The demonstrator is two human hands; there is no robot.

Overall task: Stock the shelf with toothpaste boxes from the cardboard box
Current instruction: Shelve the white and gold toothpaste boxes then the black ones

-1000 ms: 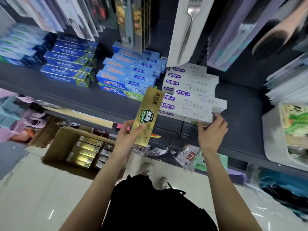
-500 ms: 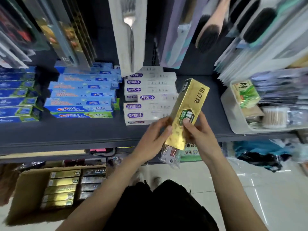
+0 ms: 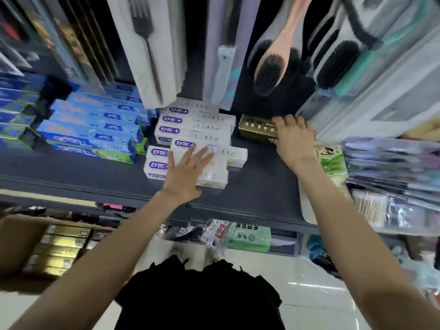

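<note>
A gold toothpaste box [image 3: 256, 127] lies on the dark shelf [image 3: 259, 186], at the back, right of a stack of white toothpaste boxes [image 3: 197, 125]. My right hand [image 3: 294, 136] grips the gold box at its right end, fingers curled over it. My left hand [image 3: 188, 172] lies flat with spread fingers on the front white boxes. On the floor at lower left stands the cardboard box [image 3: 14, 236] with several gold toothpaste boxes [image 3: 59, 248] inside.
Blue toothpaste boxes [image 3: 95, 129] are stacked left of the white ones. Packaged forks, brushes and combs [image 3: 271, 67] hang above the shelf. A white bin [image 3: 307, 210] with green packs sits at the right. Bagged goods fill the lower shelf.
The gold box went from both hands in front of the shelf to the shelf's back, right of the white stack. My left hand let go and now presses on the white boxes.
</note>
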